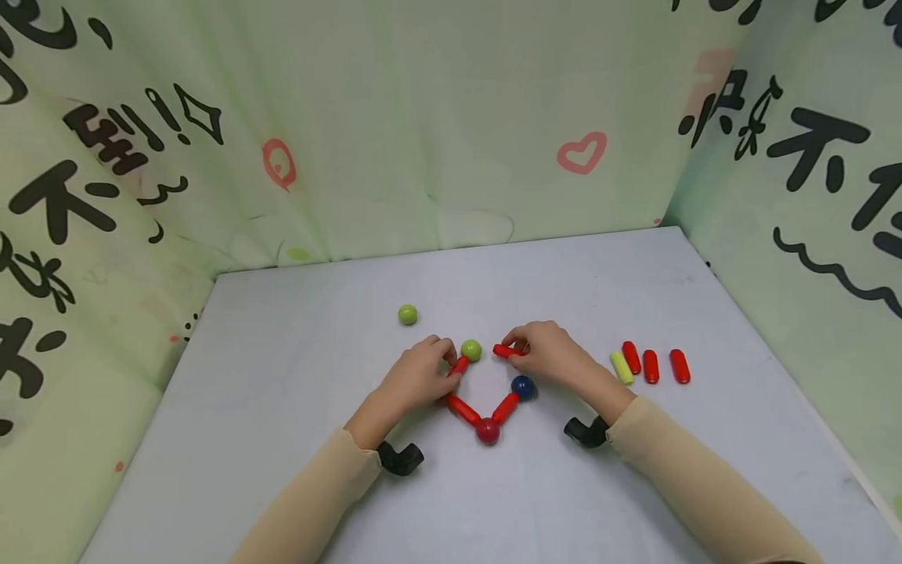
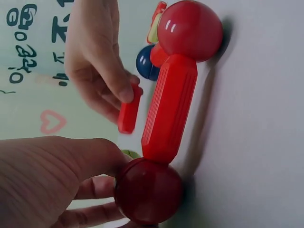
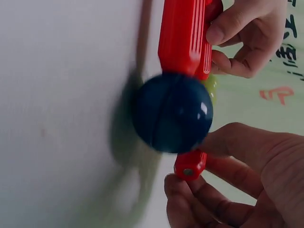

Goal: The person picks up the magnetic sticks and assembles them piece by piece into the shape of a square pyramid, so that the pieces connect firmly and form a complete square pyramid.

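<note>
Left hand (image 1: 421, 374): thumb and fingers pinching a red chain rod (image 1: 460, 365), close to its joint with the corner red ball (image 2: 148, 191). Right hand (image 1: 550, 350): thumb and fingers pinching a red free rod (image 1: 506, 352), its end pointing toward the left hand, apart from the chain.

Chain lies on the white table (image 1: 282, 352), between the hands and toward the person. Order, starting just past the left fingertips: near green ball (image 1: 470, 349), chain rod, corner red ball at the left hand, second rod (image 1: 463, 410), front red ball (image 1: 488, 431) closest to the person, third rod (image 1: 505, 408), blue ball (image 1: 523, 388) just on the near side of the right hand.

View differences: head view loses the corner red ball behind the left hand; left wrist view shows it plainly. Right wrist view shows a silvery disc (image 3: 188, 172) in the free rod's end face; head view doesn't. Only head view gets the far green ball (image 1: 407, 314), beyond the left hand, and the full spare group right of the right hand: three spare red rods (image 1: 651, 366) plus one yellow-green rod (image 1: 622, 367).

Counts: red rods 7 (3 chain, 1 in right hand, 3 spare); yellow-green rods 1; green balls 2; red balls 2; blue balls 1.

Further out: beige sleeves (image 1: 317, 501), one black mount (image 1: 400, 459) per wrist, pale green curtain (image 1: 423, 117) with black lettering beyond both hands.
</note>
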Demonstrator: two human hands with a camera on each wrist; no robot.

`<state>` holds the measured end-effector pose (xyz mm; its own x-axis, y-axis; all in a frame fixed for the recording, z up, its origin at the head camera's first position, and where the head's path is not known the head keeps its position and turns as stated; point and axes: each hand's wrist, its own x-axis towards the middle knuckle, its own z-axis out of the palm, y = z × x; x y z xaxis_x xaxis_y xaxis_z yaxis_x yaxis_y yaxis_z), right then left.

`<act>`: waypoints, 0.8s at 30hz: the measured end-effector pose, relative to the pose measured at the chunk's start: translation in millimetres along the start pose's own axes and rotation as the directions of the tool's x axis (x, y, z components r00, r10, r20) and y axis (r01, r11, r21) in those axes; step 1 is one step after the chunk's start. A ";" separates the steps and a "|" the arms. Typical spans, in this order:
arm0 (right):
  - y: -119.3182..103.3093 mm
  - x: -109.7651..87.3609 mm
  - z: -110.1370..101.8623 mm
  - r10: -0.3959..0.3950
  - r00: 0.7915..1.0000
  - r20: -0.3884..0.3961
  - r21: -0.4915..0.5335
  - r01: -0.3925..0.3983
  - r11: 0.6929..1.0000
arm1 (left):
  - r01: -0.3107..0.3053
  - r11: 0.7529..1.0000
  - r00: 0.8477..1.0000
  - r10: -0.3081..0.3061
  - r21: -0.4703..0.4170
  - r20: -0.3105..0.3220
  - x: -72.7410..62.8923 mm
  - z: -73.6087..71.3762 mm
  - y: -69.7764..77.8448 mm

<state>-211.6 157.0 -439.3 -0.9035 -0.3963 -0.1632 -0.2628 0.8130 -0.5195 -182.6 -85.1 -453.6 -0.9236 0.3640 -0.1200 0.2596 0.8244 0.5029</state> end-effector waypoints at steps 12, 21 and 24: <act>-16.0 -4.8 14.9 -0.065 0.998 0.020 -0.002 0.065 0.998 | 0.034 0.991 0.998 -0.028 -0.131 0.049 -19.8 5.8 12.8; -7.1 -28.1 0.6 0.074 0.994 -0.086 -0.041 -0.078 0.996 | 0.013 1.000 0.999 -0.014 -0.020 -0.052 -5.0 1.3 10.7; -4.4 -36.2 0.2 0.140 0.989 -0.054 -0.037 -0.142 0.989 | -0.072 0.997 0.996 0.071 -0.012 -0.049 4.1 1.8 9.0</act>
<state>-177.7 167.7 -431.2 -0.9484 -0.2551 -0.1885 -0.1444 0.8763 -0.4596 -183.6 -75.4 -451.0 -0.9156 0.4001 -0.0414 0.3220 0.7908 0.5205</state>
